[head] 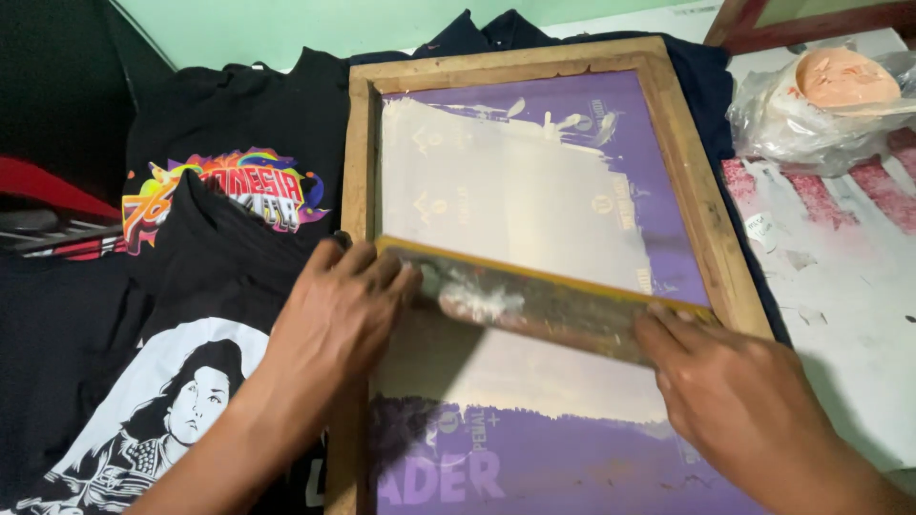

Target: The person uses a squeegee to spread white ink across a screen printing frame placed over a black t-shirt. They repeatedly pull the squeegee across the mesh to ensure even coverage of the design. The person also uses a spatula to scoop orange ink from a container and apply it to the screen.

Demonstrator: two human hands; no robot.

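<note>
A wooden-framed printing screen (690, 181) with purple mesh lies over a dark garment. White ink covers much of the mesh (506, 200). A long squeegee (534, 305), smeared with white ink, lies across the screen at a slight slant. My left hand (339, 305) grips its left end at the frame's left rail. My right hand (735, 391) grips its right end near the right rail. Both hands press it onto the mesh. Pale lettering shows in the purple area below the squeegee.
Black printed shirts (224, 186) are piled to the left, one with a colourful design, one with a white portrait print (162, 410). At the upper right a clear plastic bag (811, 114) holds a tub of peach-coloured paste. The stained white tabletop (840, 277) runs along the right.
</note>
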